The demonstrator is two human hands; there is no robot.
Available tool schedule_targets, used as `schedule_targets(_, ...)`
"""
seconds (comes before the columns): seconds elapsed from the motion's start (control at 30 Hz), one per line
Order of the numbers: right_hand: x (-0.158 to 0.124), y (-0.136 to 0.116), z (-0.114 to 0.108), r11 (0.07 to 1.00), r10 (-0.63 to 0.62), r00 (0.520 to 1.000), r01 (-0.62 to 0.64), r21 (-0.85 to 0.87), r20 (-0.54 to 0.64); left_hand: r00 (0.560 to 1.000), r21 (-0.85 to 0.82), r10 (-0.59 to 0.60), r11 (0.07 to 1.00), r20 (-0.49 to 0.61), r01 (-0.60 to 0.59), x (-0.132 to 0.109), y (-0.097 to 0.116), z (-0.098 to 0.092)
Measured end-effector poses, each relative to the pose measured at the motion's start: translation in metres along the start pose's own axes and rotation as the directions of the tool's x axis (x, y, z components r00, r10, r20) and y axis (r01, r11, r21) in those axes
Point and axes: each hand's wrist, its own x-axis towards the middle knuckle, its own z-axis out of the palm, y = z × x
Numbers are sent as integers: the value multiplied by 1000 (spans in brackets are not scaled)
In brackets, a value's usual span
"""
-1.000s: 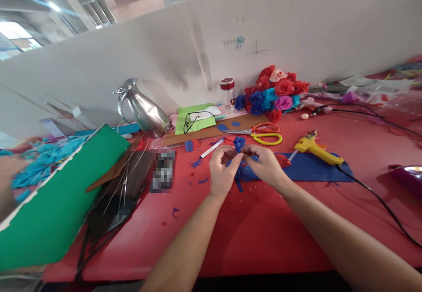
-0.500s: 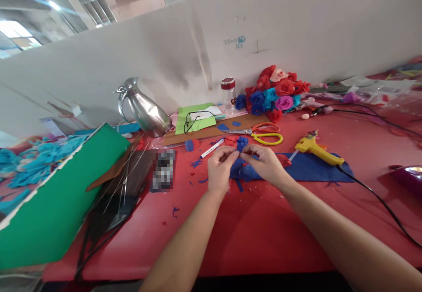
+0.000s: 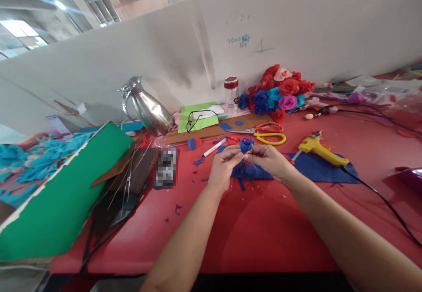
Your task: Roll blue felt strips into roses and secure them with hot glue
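Note:
A small blue artificial flower (image 3: pixel 246 145) with curled petals stands up between my fingertips, above the table's middle. My left hand (image 3: pixel 226 165) pinches its base from the left. From the right, my right hand (image 3: pixel 268 162) closes thumb and fingers on the same base. The very bottom of the flower is hidden by the fingers. Beneath and behind my hands lies a dark blue sheet (image 3: pixel 325 169), with loose blue petal pieces (image 3: pixel 249 171) on it. A yellow glue gun (image 3: pixel 321 149) rests on the sheet, to the right of my right hand.
Yellow-and-red-handled scissors (image 3: pixel 269 138), a white marker (image 3: pixel 215 147) and eyeglasses (image 3: pixel 194 120) lie beyond my hands. Colourful artificial flowers (image 3: pixel 283 91), a lidded jar (image 3: pixel 231 94) and a metal jug (image 3: pixel 147 109) line the wall. A phone (image 3: pixel 165 168) and a green board (image 3: pixel 66 200) are leftward.
The blue flower has turned so its open, curled top now shows more toward me. Both hands keep their pinch on it, and the view has shifted slightly.

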Motion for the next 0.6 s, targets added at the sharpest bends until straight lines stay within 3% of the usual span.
schedule_targets(0.17, -1, -2, 1, 1000, 3, 1000, -3, 3, 16, 1000, -1, -3, 1000, 10, 3, 0, -3, 0)
schedule_targets(0.4, -4, -5, 3, 997, -24, 1000, 25, 74, -12, 996, 80, 82, 994, -26, -80, 2, -1, -6)
schedule_targets(0.6, -5, -10, 2, 967, -59, 997, 71, 245, -54, 988, 53, 118, 991, 102, -123, 2, 0, -8)
